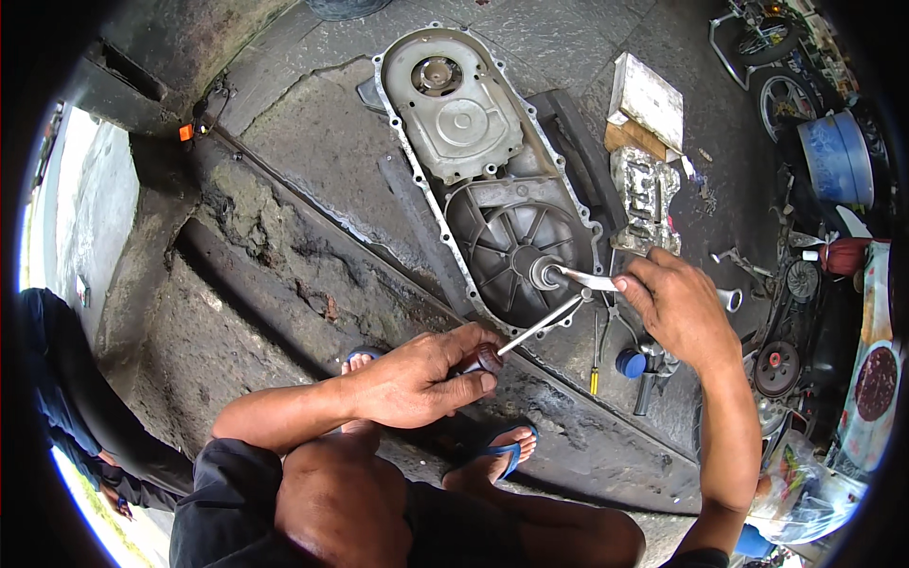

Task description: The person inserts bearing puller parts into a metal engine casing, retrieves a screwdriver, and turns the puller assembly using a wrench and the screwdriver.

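In front of me lies a long grey metal engine cover [464, 180] with a bolt-hole rim, a round bearing seat at its far end and a ribbed round recess at its near end. My left hand [421, 379] is closed round the dark red handle of a screwdriver [542, 325], whose shaft points up and right across the cover's near rim. Between the thumb and fingers of my right hand [677, 305] is a flat, shiny metal tool [592, 281] of a kind I cannot make out. Its narrow end reaches the central hub [546, 274] of the recess.
Dark bars [426, 232] lie along the cover's sides. To the right are a dirty white box [647, 99], a cast metal part [646, 194], a blue cap [630, 363] and several hand tools. A blue drum [836, 159] and wheels stand farther right. A concrete step edge [360, 256] runs diagonally.
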Motion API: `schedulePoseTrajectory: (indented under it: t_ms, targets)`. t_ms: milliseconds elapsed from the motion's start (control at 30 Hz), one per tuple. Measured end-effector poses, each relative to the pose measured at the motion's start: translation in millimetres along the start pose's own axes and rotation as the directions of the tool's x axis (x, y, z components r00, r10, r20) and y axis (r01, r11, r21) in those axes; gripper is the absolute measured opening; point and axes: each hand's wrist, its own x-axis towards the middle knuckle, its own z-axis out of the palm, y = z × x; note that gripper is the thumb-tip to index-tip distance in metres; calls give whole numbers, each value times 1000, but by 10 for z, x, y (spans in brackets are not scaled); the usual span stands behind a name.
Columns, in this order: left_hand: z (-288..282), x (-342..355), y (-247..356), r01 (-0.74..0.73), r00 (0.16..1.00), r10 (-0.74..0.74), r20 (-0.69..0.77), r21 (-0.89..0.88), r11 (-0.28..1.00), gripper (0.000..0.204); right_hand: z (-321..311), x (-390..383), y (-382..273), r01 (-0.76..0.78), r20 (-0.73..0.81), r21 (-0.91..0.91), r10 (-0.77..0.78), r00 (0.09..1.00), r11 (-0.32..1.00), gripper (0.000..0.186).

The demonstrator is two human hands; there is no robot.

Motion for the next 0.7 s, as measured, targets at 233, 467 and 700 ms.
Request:
schedulePoseTrajectory:
  t_ms: [233, 467, 700]
  targets:
    - [119, 10, 6, 79, 996, -71, 44, -198, 977, 41, 51, -102, 52, -221, 401, 444, 28, 916, 868, 28]
    - [94, 106, 122, 54, 999, -51, 19, -166, 985, 38, 378, -352, -125, -518, 547, 683, 109, 830, 515, 26]
    - [-73, 147, 338, 206, 977, -192, 90, -198, 958, 35, 526, -443, -214, -519, 506, 793, 129, 853, 319, 26]
